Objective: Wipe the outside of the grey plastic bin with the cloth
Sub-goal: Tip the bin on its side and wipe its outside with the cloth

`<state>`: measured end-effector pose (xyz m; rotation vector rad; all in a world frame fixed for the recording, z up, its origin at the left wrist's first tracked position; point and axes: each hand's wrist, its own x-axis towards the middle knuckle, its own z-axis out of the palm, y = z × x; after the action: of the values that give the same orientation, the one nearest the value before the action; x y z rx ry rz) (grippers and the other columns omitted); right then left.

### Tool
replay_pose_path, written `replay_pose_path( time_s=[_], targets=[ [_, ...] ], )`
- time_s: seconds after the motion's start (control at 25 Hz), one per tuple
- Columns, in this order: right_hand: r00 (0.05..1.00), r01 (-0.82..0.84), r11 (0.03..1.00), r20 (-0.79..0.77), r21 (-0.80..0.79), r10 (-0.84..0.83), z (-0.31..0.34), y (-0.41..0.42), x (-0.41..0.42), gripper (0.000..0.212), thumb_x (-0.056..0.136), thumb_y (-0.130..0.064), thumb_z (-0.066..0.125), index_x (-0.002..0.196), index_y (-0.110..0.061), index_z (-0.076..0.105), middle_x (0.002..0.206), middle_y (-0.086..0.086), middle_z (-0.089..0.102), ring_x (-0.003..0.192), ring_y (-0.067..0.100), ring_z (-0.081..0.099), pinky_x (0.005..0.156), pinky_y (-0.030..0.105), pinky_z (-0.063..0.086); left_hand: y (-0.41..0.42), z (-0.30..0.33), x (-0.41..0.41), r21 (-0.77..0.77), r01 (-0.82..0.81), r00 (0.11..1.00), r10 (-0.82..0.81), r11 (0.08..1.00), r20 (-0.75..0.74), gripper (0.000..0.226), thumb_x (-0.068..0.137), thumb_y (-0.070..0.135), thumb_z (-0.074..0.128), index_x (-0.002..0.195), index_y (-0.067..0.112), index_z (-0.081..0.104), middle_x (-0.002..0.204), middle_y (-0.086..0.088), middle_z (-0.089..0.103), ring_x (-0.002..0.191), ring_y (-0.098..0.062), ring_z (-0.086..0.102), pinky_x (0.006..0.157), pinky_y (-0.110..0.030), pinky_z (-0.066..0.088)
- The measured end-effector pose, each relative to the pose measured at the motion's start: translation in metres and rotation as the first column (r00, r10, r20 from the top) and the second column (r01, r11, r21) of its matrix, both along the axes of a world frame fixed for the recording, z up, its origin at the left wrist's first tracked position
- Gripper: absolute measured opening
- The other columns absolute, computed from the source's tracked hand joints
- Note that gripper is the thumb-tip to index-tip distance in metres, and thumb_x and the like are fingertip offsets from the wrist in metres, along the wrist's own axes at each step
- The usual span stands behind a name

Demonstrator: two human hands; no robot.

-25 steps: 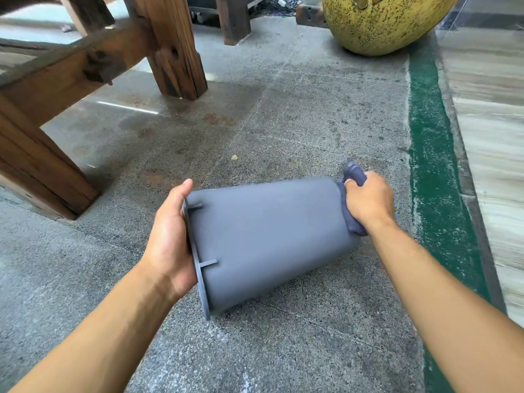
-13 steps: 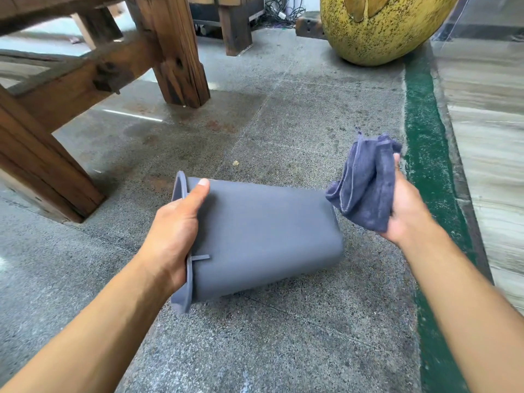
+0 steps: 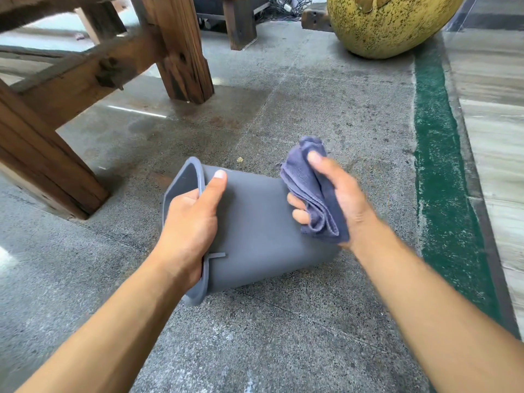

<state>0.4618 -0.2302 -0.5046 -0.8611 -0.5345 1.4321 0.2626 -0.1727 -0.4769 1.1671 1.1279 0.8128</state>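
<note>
The grey plastic bin [image 3: 255, 228] lies on its side on the concrete floor, its open mouth facing left. My left hand [image 3: 190, 225] grips the rim, thumb lying along the upper wall and fingers inside the mouth. My right hand [image 3: 340, 202] holds a bunched blue-grey cloth [image 3: 312, 194] over the bin's base end at the right. The cloth looks close to or touching the bin's upper side; motion blur hides the contact.
Heavy wooden table legs and braces [image 3: 175, 52] stand at the left and back. A large yellow speckled round object [image 3: 388, 21] sits at the back right. A green painted strip [image 3: 442, 165] runs along the right, beside pale striped flooring.
My right hand lifted the cloth off the bin's base end, then brought it back down over the bin's upper side. The left hand turned the bin and shifted to a thumb-over grip on the rim.
</note>
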Motion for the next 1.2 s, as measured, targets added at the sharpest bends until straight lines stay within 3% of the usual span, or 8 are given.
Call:
replay_pose_path(
  time_s=[0.12,0.24,0.48,0.6,0.68,0.88,1.04,1.2],
  targets=[
    [0.84,0.153,0.986,0.515,0.071,-0.168,0.015,0.014,-0.002,0.068,0.067,-0.019,0.083,0.127,-0.018,0.05,0.098,-0.002,0.07,0.079,0.011,0.068,0.068,0.026,0.057,-0.001,-0.005,0.01,0.04,0.025,1.0,-0.026,0.999,0.004,0.035,0.096,0.05,0.059,0.09,0.016,0.065,0.083,-0.009,0.07,0.076,-0.022,0.062,0.073,-0.038,0.048],
    [0.617,0.265,0.96,0.75,0.086,-0.238,0.004,0.018,-0.005,0.074,0.068,-0.019,0.09,0.128,-0.027,0.048,0.111,-0.007,0.072,0.096,0.007,0.071,0.091,0.035,0.058,0.0,-0.012,0.016,0.069,0.058,0.998,-0.061,0.996,0.034,0.037,0.098,0.048,0.057,0.081,0.017,0.067,0.079,-0.006,0.074,0.073,-0.021,0.067,0.068,-0.037,0.053],
    [0.243,0.481,0.846,0.891,0.232,-0.383,-0.042,0.012,0.008,0.084,0.075,-0.038,0.086,0.143,-0.026,0.038,0.13,-0.004,0.053,0.112,0.003,0.055,0.101,0.014,0.039,-0.009,-0.041,0.037,0.078,0.144,0.981,-0.152,0.987,0.12,0.042,0.086,0.049,0.053,0.087,0.012,0.072,0.08,0.002,0.08,0.073,-0.011,0.075,0.059,-0.029,0.06],
    [0.051,0.567,0.724,0.861,0.393,-0.507,-0.062,0.017,0.006,0.102,0.074,-0.047,0.084,0.152,-0.008,0.031,0.136,0.01,0.04,0.124,0.022,0.048,0.112,0.036,0.039,-0.012,-0.047,0.052,0.106,0.139,0.983,-0.15,0.985,0.108,0.041,0.085,0.049,0.053,0.084,0.013,0.073,0.08,0.005,0.079,0.075,-0.008,0.072,0.065,-0.031,0.061],
    [0.002,0.616,0.65,0.824,0.445,-0.566,-0.067,0.021,0.013,0.101,0.073,-0.054,0.083,0.149,-0.008,0.036,0.138,0.012,0.037,0.124,0.035,0.051,0.106,0.05,0.044,-0.014,-0.047,0.063,0.103,0.146,0.983,-0.156,0.984,0.097,0.042,0.085,0.051,0.054,0.084,0.014,0.074,0.083,0.005,0.079,0.079,-0.011,0.071,0.071,-0.038,0.061],
    [-0.084,0.786,0.391,0.709,0.479,-0.7,-0.065,0.021,0.028,0.058,0.072,-0.042,0.087,0.11,-0.011,0.056,0.107,0.008,0.053,0.097,0.028,0.053,0.092,0.049,0.046,-0.03,-0.043,0.076,0.11,0.185,0.979,-0.193,0.976,0.059,0.054,0.087,0.061,0.056,0.082,0.01,0.074,0.081,0.0,0.075,0.078,-0.015,0.065,0.071,-0.05,0.06],
    [-0.024,0.763,0.524,0.826,0.379,-0.563,-0.066,0.009,0.037,0.036,0.083,-0.05,0.075,0.096,-0.018,0.063,0.096,-0.001,0.064,0.087,0.014,0.059,0.086,0.036,0.049,-0.028,-0.049,0.065,0.121,0.224,0.971,-0.232,0.967,0.053,0.077,0.086,0.07,0.058,0.089,-0.006,0.066,0.084,-0.007,0.061,0.079,-0.019,0.053,0.069,-0.039,0.044],
    [0.067,0.684,0.699,0.935,0.211,-0.348,-0.057,-0.012,0.036,0.032,0.084,-0.045,0.075,0.105,-0.025,0.064,0.107,-0.004,0.062,0.098,0.013,0.058,0.089,0.025,0.042,-0.023,-0.028,0.06,-0.264,0.19,0.958,-0.119,0.946,0.263,0.066,0.095,0.062,0.047,0.113,0.006,0.076,0.109,-0.01,0.079,0.1,-0.024,0.075,0.086,-0.038,0.059]
  ],
)
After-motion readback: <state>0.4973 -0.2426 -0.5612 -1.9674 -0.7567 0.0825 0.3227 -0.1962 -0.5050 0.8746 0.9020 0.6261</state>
